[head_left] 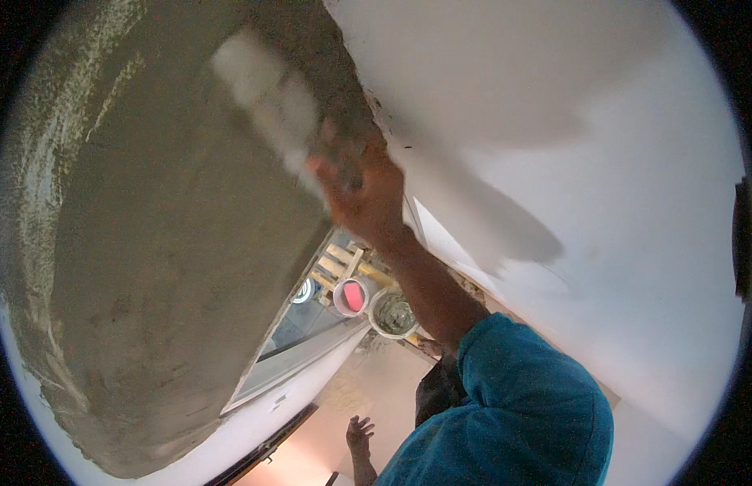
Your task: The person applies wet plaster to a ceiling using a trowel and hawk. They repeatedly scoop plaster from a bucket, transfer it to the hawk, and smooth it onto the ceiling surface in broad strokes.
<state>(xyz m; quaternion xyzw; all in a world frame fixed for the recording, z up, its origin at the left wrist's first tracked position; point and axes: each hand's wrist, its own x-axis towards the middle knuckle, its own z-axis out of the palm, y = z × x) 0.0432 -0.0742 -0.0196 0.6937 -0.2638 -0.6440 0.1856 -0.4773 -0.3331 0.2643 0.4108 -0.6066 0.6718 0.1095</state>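
Note:
My right hand point(364, 194) is raised to the wall, its fingers wrapped round the handle of a plastering trowel point(267, 93). The trowel's pale, long blade lies against or very close to the wet grey plaster point(165, 235); motion blurs it, so contact is hard to judge. It is beside the corner where the plaster meets a smooth white wall point(635, 219). Lower down, my left hand point(360, 433) hangs away from the wall with its fingers apart and nothing in it.
Below my right forearm stand a bucket of grey mortar point(394, 314) and a pail point(339, 301) holding a pink block point(354, 296). A wooden pallet point(337, 261) lies behind them. A pale frame point(311, 356) borders the opening under the plaster.

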